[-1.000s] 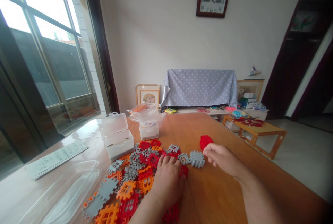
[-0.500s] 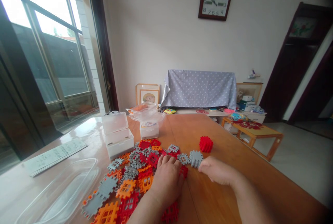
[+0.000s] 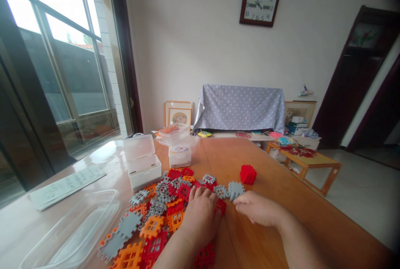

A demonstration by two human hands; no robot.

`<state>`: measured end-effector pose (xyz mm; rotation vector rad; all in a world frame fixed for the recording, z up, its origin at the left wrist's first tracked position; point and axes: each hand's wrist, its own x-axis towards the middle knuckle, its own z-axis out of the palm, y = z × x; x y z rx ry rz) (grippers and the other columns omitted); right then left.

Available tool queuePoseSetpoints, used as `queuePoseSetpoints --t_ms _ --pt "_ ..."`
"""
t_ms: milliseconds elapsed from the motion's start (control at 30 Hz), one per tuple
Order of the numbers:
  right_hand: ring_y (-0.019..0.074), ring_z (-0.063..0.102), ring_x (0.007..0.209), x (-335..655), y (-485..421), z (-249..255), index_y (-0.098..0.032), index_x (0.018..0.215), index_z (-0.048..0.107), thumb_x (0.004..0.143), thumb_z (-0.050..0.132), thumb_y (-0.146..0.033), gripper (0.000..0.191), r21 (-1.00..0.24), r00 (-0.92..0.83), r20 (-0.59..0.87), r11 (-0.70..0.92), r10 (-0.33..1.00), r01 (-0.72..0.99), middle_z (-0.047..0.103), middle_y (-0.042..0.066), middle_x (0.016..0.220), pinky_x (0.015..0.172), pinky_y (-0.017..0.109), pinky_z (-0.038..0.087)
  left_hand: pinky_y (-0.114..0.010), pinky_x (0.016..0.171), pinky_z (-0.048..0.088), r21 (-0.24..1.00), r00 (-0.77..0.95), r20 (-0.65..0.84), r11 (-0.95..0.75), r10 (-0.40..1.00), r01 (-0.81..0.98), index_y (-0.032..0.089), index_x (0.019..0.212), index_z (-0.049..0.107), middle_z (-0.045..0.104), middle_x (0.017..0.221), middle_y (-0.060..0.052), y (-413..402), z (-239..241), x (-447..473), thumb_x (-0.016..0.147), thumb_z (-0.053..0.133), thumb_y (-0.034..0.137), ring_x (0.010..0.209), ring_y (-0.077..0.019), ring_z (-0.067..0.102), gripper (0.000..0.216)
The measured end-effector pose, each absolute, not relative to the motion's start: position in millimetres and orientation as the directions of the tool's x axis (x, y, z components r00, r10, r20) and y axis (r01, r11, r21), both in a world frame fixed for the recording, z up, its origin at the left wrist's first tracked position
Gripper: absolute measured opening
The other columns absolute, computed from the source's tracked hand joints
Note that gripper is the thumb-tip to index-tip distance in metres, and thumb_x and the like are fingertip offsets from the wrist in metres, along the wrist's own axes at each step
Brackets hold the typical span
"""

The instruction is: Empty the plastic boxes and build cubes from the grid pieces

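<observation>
My left hand [image 3: 201, 208] rests palm down on the pile of interlocking plastic tiles [image 3: 153, 226], its fingers slightly apart and bent over red pieces. Red, orange and grey tiles with notched edges make up this pile; some have window openings. My right hand [image 3: 259, 210] is closed, its fingertips against the near side of a small stack of grey tiles [image 3: 236, 189]. To the left of that stack lies a grey window tile [image 3: 220, 192]. Farther back stands a neat stack of red tiles [image 3: 248, 174]. The undersides of my fingers are hidden.
An open-lidded white plastic box [image 3: 145, 177] stands behind the pile, beside another box [image 3: 180, 157] with clear containers on top. At left are a clear plastic tray [image 3: 70, 235] and printed sheets [image 3: 67, 188]. A low wooden stool [image 3: 304, 158] stands beyond the table [image 3: 268, 169].
My right hand has shifted slightly left, from the right side of the grey stack to its near side. My left hand stays on the pile.
</observation>
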<state>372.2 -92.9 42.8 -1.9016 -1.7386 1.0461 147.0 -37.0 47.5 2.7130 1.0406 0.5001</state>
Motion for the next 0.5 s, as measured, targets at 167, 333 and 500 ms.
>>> queuePoseSetpoints --t_ms 167,333,500 --pt "0.0107 0.042 0.048 369.2 -93.4 45.7 -0.022 0.066 0.044 0.084 0.052 -0.028 0.021 -0.725 -0.047 -0.28 -0.179 0.959 0.665 0.037 -0.008 0.05 0.05 0.022 0.031 -0.055 0.116 0.028 0.303 0.7 0.201 -0.723 0.685 0.621 0.026 0.098 0.066 0.067 0.114 -0.009 -38.5 49.9 147.0 0.087 0.05 0.032 0.118 -0.0308 0.053 0.02" --pt "0.012 0.045 0.052 365.3 -91.2 43.4 -0.021 0.068 0.051 0.084 0.052 -0.027 0.017 -0.732 -0.049 -0.256 -0.16 0.965 0.663 0.043 -0.007 0.054 0.053 0.023 0.033 -0.062 0.122 0.013 0.361 0.735 0.164 -0.734 0.658 0.576 0.031 0.123 0.065 0.065 0.131 -0.007 -40.3 43.8 144.9 0.086 0.053 0.038 0.14 -0.0351 0.04 0.039" --pt "0.0181 0.058 0.075 346.9 -85.6 39.5 -0.02 0.078 0.067 0.08 0.055 -0.021 0.013 -0.729 -0.055 -0.097 -0.033 0.994 0.684 0.063 -0.003 0.068 0.071 0.025 0.042 -0.064 0.122 0.01 0.362 0.724 0.149 -0.719 0.673 0.593 0.03 0.124 0.066 0.066 0.13 -0.009 -38.4 38.5 143.6 0.083 0.055 0.039 0.14 -0.0364 0.04 0.043"
